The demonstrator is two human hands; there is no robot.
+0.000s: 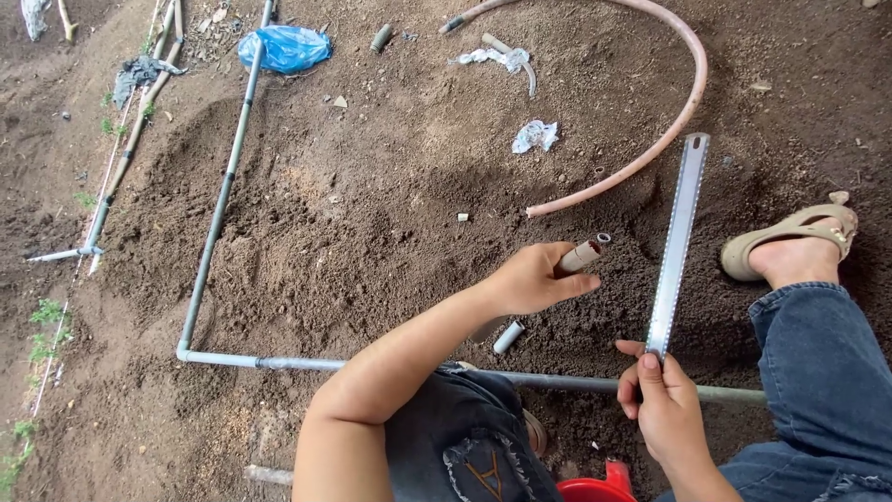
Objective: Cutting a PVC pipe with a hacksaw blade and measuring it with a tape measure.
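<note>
While the left hand (531, 279) wraps its fingers round a short pipe (581, 256), the right hand (662, 404), at four o'clock, pinches a ruler (677, 242) over soil (372, 214).

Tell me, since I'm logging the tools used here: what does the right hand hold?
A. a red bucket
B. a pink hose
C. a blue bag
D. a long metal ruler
D: the right hand grips the lower end of the ruler, which slants up over the soil, while the left hand holds a short pipe.
</note>
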